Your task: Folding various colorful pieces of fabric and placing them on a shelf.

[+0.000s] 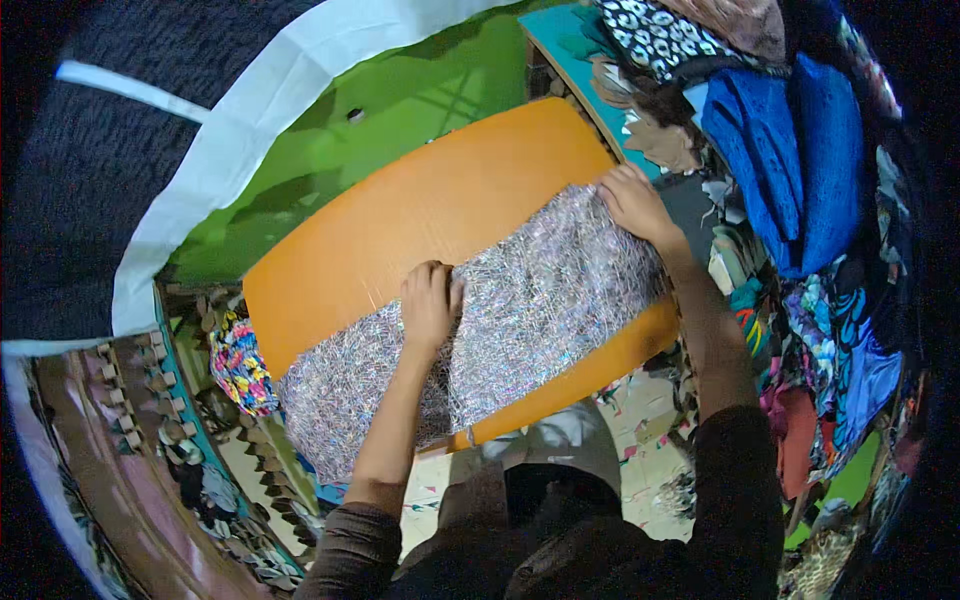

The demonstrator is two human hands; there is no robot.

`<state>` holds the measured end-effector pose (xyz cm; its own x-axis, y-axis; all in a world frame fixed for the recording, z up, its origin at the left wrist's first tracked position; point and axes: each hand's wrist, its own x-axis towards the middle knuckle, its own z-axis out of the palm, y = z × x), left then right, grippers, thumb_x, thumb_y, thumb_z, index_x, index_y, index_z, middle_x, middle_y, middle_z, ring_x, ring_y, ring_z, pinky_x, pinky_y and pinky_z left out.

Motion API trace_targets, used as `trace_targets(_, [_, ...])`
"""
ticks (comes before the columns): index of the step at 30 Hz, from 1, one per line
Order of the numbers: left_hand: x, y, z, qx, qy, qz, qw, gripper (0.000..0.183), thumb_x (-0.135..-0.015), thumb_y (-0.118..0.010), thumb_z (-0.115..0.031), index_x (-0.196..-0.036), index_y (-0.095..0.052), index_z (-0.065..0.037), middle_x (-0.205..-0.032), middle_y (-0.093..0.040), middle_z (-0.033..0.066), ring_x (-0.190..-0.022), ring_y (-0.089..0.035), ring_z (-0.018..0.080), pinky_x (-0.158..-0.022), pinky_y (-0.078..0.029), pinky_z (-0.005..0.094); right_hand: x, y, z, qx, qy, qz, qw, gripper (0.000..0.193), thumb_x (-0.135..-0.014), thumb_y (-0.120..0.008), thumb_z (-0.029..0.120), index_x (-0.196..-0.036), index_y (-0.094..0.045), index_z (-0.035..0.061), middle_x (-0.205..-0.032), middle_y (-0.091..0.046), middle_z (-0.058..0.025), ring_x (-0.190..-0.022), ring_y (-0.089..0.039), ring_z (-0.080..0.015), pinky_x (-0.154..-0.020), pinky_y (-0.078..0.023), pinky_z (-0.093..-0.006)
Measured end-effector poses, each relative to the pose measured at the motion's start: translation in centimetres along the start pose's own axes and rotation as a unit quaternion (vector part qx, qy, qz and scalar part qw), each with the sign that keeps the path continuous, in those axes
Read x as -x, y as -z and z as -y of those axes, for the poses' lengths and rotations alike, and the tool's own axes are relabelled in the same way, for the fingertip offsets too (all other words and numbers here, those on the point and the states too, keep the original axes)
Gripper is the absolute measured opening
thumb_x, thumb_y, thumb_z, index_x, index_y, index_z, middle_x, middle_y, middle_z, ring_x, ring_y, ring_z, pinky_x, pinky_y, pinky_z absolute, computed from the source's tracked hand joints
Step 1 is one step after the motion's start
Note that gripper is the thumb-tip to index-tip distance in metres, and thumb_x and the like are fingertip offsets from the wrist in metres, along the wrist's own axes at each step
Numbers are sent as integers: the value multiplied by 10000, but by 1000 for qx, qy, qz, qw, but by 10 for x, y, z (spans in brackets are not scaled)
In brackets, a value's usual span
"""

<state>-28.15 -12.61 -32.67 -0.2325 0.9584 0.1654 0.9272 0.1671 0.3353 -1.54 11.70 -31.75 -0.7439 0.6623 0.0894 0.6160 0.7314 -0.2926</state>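
Note:
A glittery silver-grey fabric (545,290) with a speckled sheen is spread across an orange tabletop (430,210). Its lower left end hangs past the table's edge. My left hand (428,308) is closed at the middle of the fabric's far edge, with a crease running down beside it. At the far right corner, my right hand (637,206) has its fingers bent over the fabric's edge, gripping it. The undersides of both hands, and the fingertips there, are hidden.
Blue fabric (765,150) and other mixed cloths are heaped along the right side. A multicoloured cloth bundle (243,368) sits by the table's left end. Behind the table is a green surface (400,110) with a white border (270,80). Cloth scraps (640,410) litter the floor.

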Motion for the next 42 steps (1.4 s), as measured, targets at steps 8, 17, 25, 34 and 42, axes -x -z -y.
trace_targets(8, [-21, -31, -2, -79, 114, -34, 990, 210, -885, -472, -201, -798, -545, -25, -798, -569, 150, -756, -530, 321, -682, -396, 422, -28, -35, 8, 109, -48, -201, 972, 129, -773, -537, 126, -877, -604, 88, -845, -571, -65, -913, -531, -246, -922, -337, -420])
trace_targets(17, [-25, -31, -4, 13, 204, -134, 970, 199, -894, -444, -170, -865, -539, 2, -807, -553, 198, -756, -520, 365, -707, -393, 437, -84, -32, 22, 33, -7, -281, 959, 208, -783, -519, 137, -961, -625, 163, -870, -544, -39, -944, -495, -228, -913, -341, -415])
trace_targets(25, [-21, -28, -34, -51, 122, -55, 990, 456, -881, -452, -249, -1296, -401, -66, -1349, -377, 161, -1273, -315, 295, -1037, -198, 460, -52, -58, 103, -76, 72, -110, 988, 399, -796, -503, 212, -1173, -530, 86, -1186, -512, -126, -1165, -415, -288, -1006, -253, -509])
trace_targets(34, [7, -39, -40, -130, 128, 17, 983, 501, -877, -430, -307, -1328, -383, -96, -1418, -279, 150, -1304, -259, 318, -1053, -154, 503, -24, -52, 13, 141, -303, -99, 937, 449, -845, -472, 322, -1276, -459, 200, -1346, -399, -116, -1295, -273, -304, -1018, -149, -588])
trace_targets(42, [27, -56, -108, -74, 116, 69, 988, 502, -876, -430, -336, -1327, -388, -120, -1410, -292, 150, -1299, -258, 341, -1051, -137, 526, 42, -76, 123, 4, -14, 11, 1000, 489, -865, -442, 365, -1328, -386, 221, -1411, -302, -103, -1304, -249, -307, -1021, -156, -587])
